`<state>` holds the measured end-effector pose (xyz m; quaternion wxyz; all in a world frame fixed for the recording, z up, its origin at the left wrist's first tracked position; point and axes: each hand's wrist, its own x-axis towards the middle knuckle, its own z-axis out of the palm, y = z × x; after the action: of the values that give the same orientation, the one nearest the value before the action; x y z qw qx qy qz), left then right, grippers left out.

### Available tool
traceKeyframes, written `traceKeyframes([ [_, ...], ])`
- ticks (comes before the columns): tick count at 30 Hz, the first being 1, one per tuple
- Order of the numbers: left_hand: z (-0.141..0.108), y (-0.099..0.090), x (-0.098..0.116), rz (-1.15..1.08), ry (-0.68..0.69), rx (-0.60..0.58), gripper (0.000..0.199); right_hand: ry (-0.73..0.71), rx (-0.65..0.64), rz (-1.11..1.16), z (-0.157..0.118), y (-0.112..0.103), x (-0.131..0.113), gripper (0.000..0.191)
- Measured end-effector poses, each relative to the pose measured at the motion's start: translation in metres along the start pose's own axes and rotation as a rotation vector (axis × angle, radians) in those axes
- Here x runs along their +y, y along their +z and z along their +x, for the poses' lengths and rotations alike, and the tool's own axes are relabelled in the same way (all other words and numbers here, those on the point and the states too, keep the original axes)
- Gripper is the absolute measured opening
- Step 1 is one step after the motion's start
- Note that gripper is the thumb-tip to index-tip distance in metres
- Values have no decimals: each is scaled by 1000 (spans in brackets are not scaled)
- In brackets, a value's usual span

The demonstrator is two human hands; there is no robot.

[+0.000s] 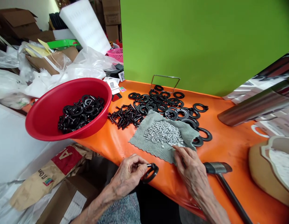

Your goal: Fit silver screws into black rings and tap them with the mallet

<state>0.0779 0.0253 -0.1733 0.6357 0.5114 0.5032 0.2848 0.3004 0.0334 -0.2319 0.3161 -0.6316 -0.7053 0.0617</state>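
Note:
My left hand (128,174) is closed on a black ring (151,174) at the table's front edge, with a short dark pin at the ring's top by my fingertips. Over the near side of a grey cloth (144,144), my right hand (188,165) has its thumb and index finger together at what looks like a small silver pin. A heap of small silver pins (163,133) lies on that cloth. Behind it are many loose black rings (162,106), and to their left a pile of black pins (128,116).
A red basin (41,116) with black ring parts stands at the left. A hammer (230,189) lies by my right hand, near a tan container (258,168) and a metal cylinder (247,107). The green panel (200,43) rises behind the orange tabletop (221,133).

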Motion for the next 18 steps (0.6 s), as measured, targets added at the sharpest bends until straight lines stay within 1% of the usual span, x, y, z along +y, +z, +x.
traceKeyframes([
  [2,0,-3,1,17,4,-19,25,-24,-27,-20,5,8,12,24],
  [5,1,-7,2,66,22,-37,22,-61,-60,-32,10,12,18,19],
  [10,2,-9,0,106,42,-62,20,-95,-100,-10,17,7,20,17],
  [13,3,-10,-1,54,36,-77,21,-101,-123,2,17,4,20,17],
  [18,3,-11,-2,-8,8,-85,19,-88,-104,44,11,3,15,18],
])
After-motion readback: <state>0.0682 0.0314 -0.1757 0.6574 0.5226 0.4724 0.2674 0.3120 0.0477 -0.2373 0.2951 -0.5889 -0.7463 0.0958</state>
